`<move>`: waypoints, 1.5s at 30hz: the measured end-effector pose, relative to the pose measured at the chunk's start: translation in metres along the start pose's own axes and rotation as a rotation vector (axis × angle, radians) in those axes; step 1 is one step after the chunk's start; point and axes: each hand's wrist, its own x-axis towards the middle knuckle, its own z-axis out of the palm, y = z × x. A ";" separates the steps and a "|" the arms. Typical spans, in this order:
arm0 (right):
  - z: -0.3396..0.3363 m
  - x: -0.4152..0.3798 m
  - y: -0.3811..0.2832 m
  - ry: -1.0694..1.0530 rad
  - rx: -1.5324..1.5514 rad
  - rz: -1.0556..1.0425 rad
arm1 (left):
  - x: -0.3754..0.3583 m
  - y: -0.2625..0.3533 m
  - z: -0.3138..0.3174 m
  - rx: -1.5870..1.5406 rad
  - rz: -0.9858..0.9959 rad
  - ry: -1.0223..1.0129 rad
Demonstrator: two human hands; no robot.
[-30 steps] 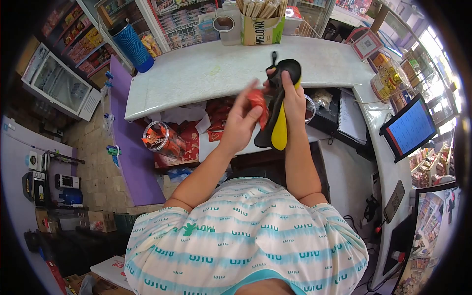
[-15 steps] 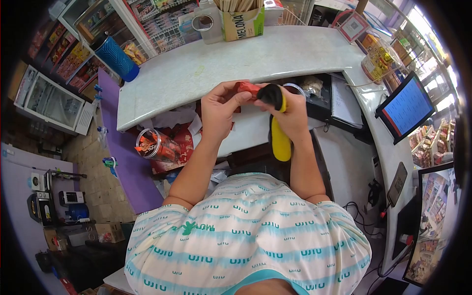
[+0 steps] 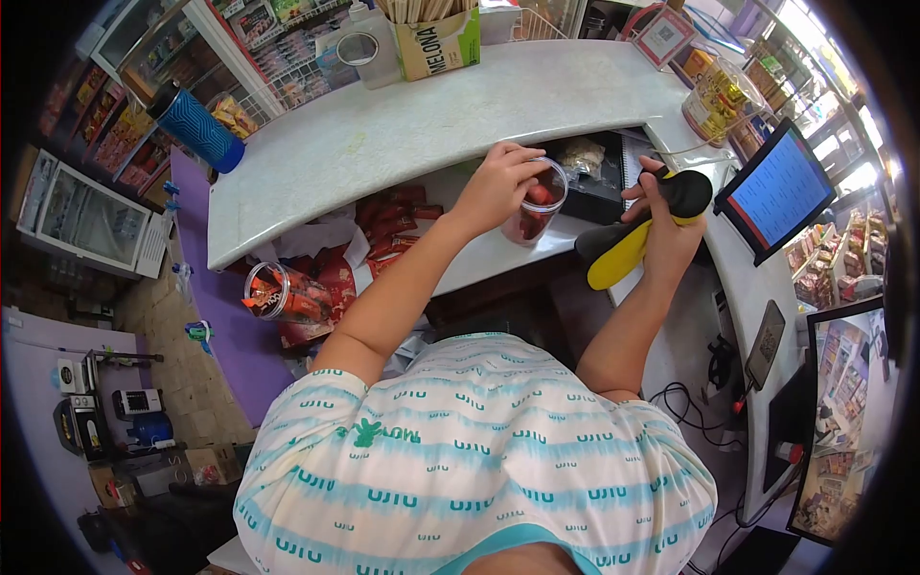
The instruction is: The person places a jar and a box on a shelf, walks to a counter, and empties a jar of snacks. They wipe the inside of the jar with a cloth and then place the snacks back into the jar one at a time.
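My left hand [image 3: 500, 188] is at the rim of a clear jar [image 3: 533, 226] on the shelf under the counter. Its fingers bend over the opening, and a red item [image 3: 540, 195] shows inside, just below them; whether the fingers grip it is hidden. To the right, my right hand [image 3: 665, 222] is closed around a yellow and black tool [image 3: 619, 257], which is tilted with its black end up. Red packets [image 3: 391, 216] lie on the shelf left of the jar. Another clear jar [image 3: 287, 293] with orange-red wrappers lies tilted at the left.
The white counter top [image 3: 422, 129] curves across in front. On it stand a blue tumbler [image 3: 198, 127], a Melona box [image 3: 438, 46] with sticks and a round tub [image 3: 719, 101]. A tablet screen [image 3: 778, 192] stands at right, near a phone [image 3: 766, 345].
My hands have moved apart. The left has gone from the red packet between them to the jar, while the right has moved right with the yellow and black tool. The view has shifted slightly.
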 end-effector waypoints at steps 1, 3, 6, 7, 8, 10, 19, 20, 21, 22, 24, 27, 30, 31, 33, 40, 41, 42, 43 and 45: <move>0.000 0.000 0.001 -0.030 -0.018 0.003 | -0.002 0.002 0.000 -0.004 -0.017 0.101; 0.002 -0.001 0.003 -0.063 -0.034 0.017 | -0.014 0.005 -0.006 -0.006 -0.043 0.196; 0.013 -0.003 0.001 -0.124 0.092 -0.001 | -0.056 -0.012 -0.033 -0.049 -0.255 0.115; 0.019 -0.005 0.001 -0.157 0.155 -0.002 | -0.075 -0.026 -0.035 0.067 -0.321 -0.006; 0.025 -0.006 0.001 -0.192 0.219 -0.003 | -0.092 -0.038 -0.033 0.184 -0.387 -0.127; 0.035 -0.005 0.006 -0.282 0.217 0.015 | -0.117 -0.066 -0.023 0.266 -0.454 -0.163; 0.066 -0.020 0.003 -0.542 0.261 0.061 | -0.141 -0.108 0.003 0.477 -0.438 -0.183; 0.067 -0.020 0.003 -0.541 0.260 0.054 | -0.134 -0.100 0.000 0.403 -0.461 -0.109; 0.069 -0.022 0.005 -0.497 0.288 0.047 | -0.125 -0.082 -0.007 0.403 -0.454 -0.107; 0.071 -0.024 0.009 -0.451 0.316 0.044 | -0.116 -0.056 -0.018 0.118 -0.498 0.020; 0.087 -0.033 0.021 -0.474 0.382 0.045 | -0.098 -0.021 -0.030 -0.166 -0.528 0.139; 0.128 -0.059 0.040 -0.583 -0.159 -0.527 | -0.079 0.026 -0.039 -1.191 -0.683 0.558; 0.151 -0.074 0.041 -0.521 -0.289 -0.589 | -0.067 0.060 -0.048 -1.386 -0.832 0.714; 0.155 -0.073 0.042 -0.445 -0.244 -0.553 | -0.068 0.056 -0.047 -1.387 -0.826 0.715; 0.157 -0.068 0.039 -0.459 -0.353 -0.498 | -0.074 0.051 -0.046 -1.418 -0.798 0.570; 0.152 -0.020 0.041 -0.598 0.070 0.308 | -0.086 0.043 -0.049 -0.953 -0.792 0.286; 0.152 -0.020 0.043 -0.514 0.274 0.327 | -0.085 0.046 -0.054 -1.072 -0.739 0.341; 0.153 -0.020 0.044 -0.428 0.478 0.340 | -0.076 0.054 -0.064 -1.188 -0.679 0.397; 0.144 -0.024 0.029 -0.536 0.579 0.488 | -0.062 0.069 -0.069 -1.319 -0.537 0.610; 0.148 -0.043 0.026 -0.605 0.509 0.399 | -0.058 0.059 -0.072 -1.250 -0.439 0.707</move>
